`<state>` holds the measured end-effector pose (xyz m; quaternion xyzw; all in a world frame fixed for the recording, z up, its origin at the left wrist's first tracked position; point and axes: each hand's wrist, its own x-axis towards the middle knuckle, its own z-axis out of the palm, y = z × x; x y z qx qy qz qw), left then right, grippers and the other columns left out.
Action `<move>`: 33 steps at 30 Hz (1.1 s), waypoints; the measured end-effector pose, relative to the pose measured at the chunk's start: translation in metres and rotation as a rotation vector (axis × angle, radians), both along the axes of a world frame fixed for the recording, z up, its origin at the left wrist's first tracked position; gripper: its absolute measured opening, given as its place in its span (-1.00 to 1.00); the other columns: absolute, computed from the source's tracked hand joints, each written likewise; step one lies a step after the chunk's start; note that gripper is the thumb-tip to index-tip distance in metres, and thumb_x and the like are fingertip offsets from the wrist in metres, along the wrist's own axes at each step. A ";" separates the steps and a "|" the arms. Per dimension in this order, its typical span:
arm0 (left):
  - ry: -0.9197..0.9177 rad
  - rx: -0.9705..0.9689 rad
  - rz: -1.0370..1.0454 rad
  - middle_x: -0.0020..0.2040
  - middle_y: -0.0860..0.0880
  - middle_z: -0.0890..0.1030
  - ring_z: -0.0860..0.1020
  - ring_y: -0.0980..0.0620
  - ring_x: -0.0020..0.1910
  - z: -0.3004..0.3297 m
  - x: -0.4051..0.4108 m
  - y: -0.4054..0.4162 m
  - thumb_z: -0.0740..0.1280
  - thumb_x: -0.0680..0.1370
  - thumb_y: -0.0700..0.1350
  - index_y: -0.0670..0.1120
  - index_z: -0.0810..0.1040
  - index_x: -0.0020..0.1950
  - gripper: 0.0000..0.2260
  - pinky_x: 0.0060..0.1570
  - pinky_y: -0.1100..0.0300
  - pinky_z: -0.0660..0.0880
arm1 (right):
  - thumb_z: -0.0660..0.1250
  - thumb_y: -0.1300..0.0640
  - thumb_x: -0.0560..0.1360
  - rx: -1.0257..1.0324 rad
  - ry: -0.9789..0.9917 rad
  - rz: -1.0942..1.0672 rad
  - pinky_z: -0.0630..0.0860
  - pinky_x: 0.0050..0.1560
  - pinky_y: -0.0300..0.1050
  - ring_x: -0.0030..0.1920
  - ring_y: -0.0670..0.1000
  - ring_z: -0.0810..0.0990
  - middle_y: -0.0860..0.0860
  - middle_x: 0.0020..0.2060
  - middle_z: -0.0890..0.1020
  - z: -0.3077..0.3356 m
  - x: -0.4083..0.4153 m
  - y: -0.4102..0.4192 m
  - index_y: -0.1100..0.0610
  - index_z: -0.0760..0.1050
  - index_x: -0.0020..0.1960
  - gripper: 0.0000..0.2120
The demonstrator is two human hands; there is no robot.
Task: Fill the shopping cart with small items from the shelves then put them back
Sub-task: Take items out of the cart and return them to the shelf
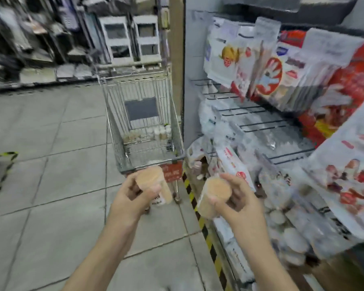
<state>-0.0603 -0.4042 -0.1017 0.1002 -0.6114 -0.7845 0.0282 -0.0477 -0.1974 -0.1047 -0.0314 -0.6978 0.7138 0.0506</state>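
Two small tan cylindrical tubs are held out in front of the person, one in each hand. The left tub (153,183) sits in the left hand (132,195), whose fingers and thumb curl round its side, its round peach-coloured end turned up toward the camera and a printed label showing low on its wall. The right tub (213,196) is gripped by the right hand (237,201) in the same way, thumb across the near edge and fingers wrapped behind, its flat end also facing up. The two tubs are near each other but apart, with bare floor showing between them. Just beyond the left tub stands the shopping cart (143,122), a wire basket with a red panel on its near end almost touching the tub's outline; a row of pale small containers (147,134) lies on the cart's bottom at the far end. To the right of the right-hand grip run wire shelves (256,120) stocked with white and red packets (267,76), and more bagged goods crowd the lower tier close beside that hand. A yellow-and-black striped strip (200,219) marks the shelf base, passing under the right tub. Grey floor tiles (51,175) spread away left of both hands, with blurred racks in the far background.
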 end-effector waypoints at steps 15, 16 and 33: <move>-0.153 0.008 0.270 0.01 -0.02 0.68 0.61 0.07 -0.01 -0.048 -0.134 -0.126 0.51 0.25 -0.14 -0.08 0.56 0.16 -0.52 0.11 0.14 0.46 | 0.47 0.38 0.34 0.014 -0.243 0.204 0.54 -0.08 -0.34 -0.05 -0.16 0.65 -0.13 -0.09 0.70 -0.061 -0.193 -0.120 0.04 0.54 0.07 -0.61; -0.166 0.004 0.292 0.00 -0.02 0.69 0.61 0.05 -0.01 -0.051 -0.150 -0.125 0.50 0.30 -0.15 -0.08 0.57 0.14 -0.58 0.11 0.13 0.46 | 0.47 0.38 0.35 0.015 -0.252 0.222 0.54 -0.08 -0.34 -0.05 -0.17 0.64 -0.16 -0.10 0.70 -0.064 -0.211 -0.124 0.03 0.54 0.06 -0.61; -0.392 -0.093 0.465 -0.01 0.04 0.66 0.61 0.10 -0.01 -0.117 -0.399 -0.118 0.42 0.46 -0.25 -0.02 0.56 0.13 -0.72 -0.12 0.12 0.53 | 0.45 0.37 0.39 0.058 -0.494 0.355 0.50 -0.18 -0.43 -0.09 -0.27 0.60 -0.08 0.03 0.63 -0.134 -0.474 -0.163 0.03 0.51 0.11 -0.61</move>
